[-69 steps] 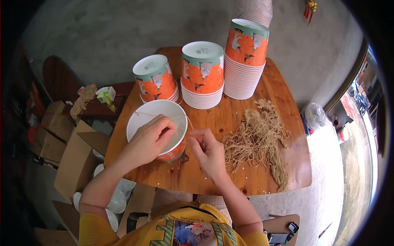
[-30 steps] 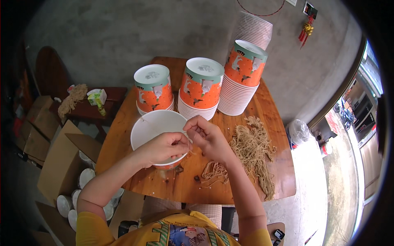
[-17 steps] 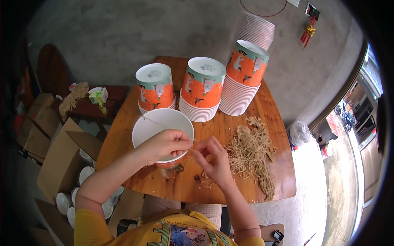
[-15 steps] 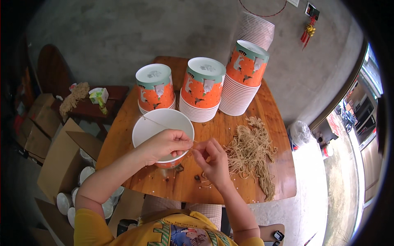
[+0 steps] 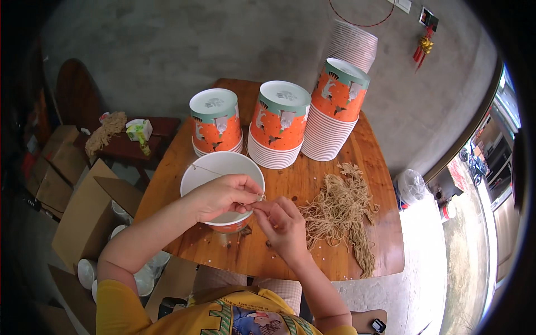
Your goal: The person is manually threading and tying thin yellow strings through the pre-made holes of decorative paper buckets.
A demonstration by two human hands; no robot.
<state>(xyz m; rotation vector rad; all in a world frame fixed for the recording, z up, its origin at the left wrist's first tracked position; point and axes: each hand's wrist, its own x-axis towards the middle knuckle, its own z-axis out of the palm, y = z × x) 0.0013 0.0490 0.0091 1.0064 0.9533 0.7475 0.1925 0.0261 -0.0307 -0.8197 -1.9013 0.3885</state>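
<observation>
An open paper bucket (image 5: 192,181), white inside with an orange printed outside, stands upright near the table's front edge. A thin tan cord (image 5: 209,171) runs from a spot on its far left wall across the opening toward my fingers. My left hand (image 5: 226,196) is over the near right part of the rim, thumb and fingers pinched on the cord. Close against those fingertips, my right hand (image 5: 281,224) also pinches the cord at the rim. The exact crossing of the cord between my fingertips is too small to make out. To the right lies a loose heap of tan cords (image 5: 341,209).
Upside-down bucket stacks in orange and green (image 5: 215,131), (image 5: 277,125), (image 5: 339,100) line the table's (image 5: 285,187) far side. Behind them rises a taller stack of white tubs (image 5: 353,44). An open cardboard box (image 5: 84,223) with white tubs sits at left, near a bench (image 5: 159,127).
My right hand has moved left, and its fingertips now meet my left hand's at the rim. The whole view has shifted slightly.
</observation>
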